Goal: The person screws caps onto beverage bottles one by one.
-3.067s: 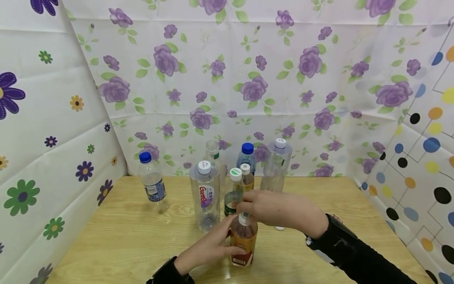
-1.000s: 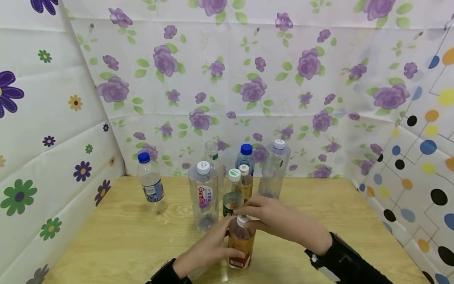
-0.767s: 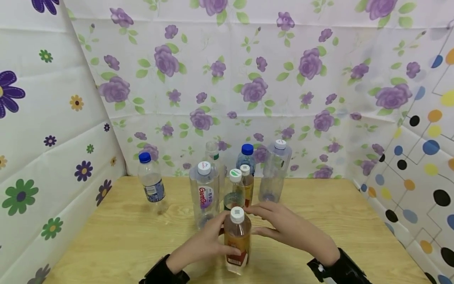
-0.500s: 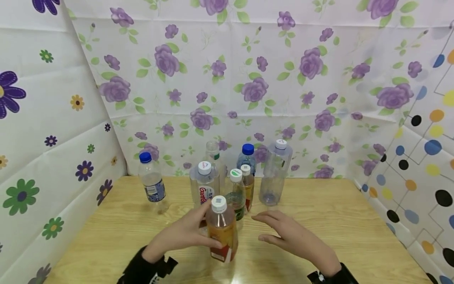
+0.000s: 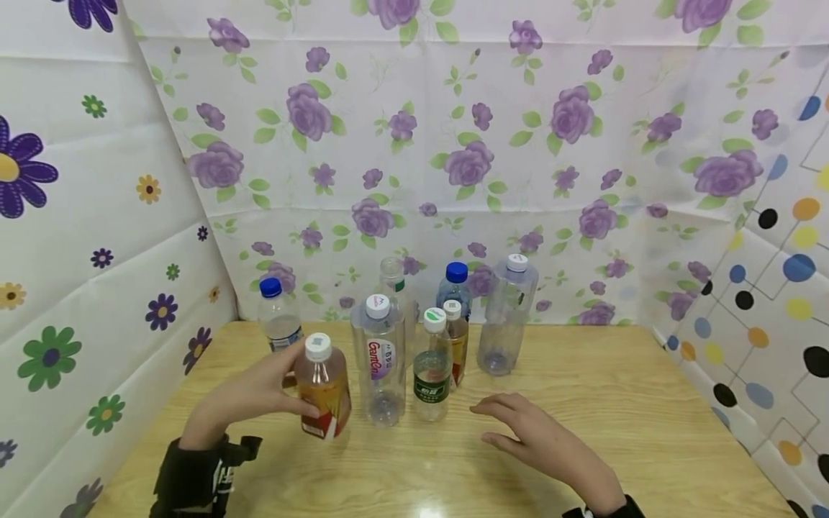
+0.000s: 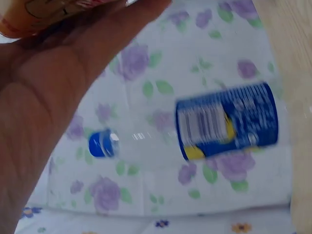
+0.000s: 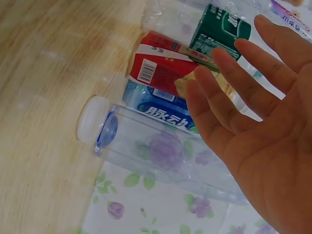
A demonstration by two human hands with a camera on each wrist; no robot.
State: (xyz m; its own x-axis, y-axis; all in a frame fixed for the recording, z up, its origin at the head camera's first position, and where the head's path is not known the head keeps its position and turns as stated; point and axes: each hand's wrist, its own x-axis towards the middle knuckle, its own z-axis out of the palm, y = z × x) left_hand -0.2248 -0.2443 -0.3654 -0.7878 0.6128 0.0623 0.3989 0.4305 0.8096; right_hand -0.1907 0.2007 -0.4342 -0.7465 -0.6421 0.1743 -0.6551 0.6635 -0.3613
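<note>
My left hand (image 5: 242,394) grips a plastic drink bottle (image 5: 322,388) with a white cap and an orange-and-red label, thumb across its front. The bottle looks raised off the table and overlaps a blue-capped bottle (image 5: 280,316) behind it. In the left wrist view only an edge of the held bottle (image 6: 39,14) shows; the blue-labelled bottle (image 6: 226,122) appears beyond the hand. My right hand (image 5: 547,446) hovers over the table at the right, fingers extended and holding nothing. In the right wrist view its palm (image 7: 273,122) faces the camera, fingers spread apart.
A large clear Ganten bottle (image 5: 381,360), a green-labelled bottle (image 5: 431,381), a small amber-labelled bottle (image 5: 457,345), a blue bottle (image 5: 455,291), an uncapped clear bottle (image 5: 393,280) and a tall clear bottle (image 5: 508,316) stand mid-table. Patterned cloth (image 5: 414,173) surrounds the wooden table (image 5: 583,381).
My right hand has come off the bottle's cap and drawn back right. My left hand has carried the bottle left, from the front middle to before the blue-capped bottle.
</note>
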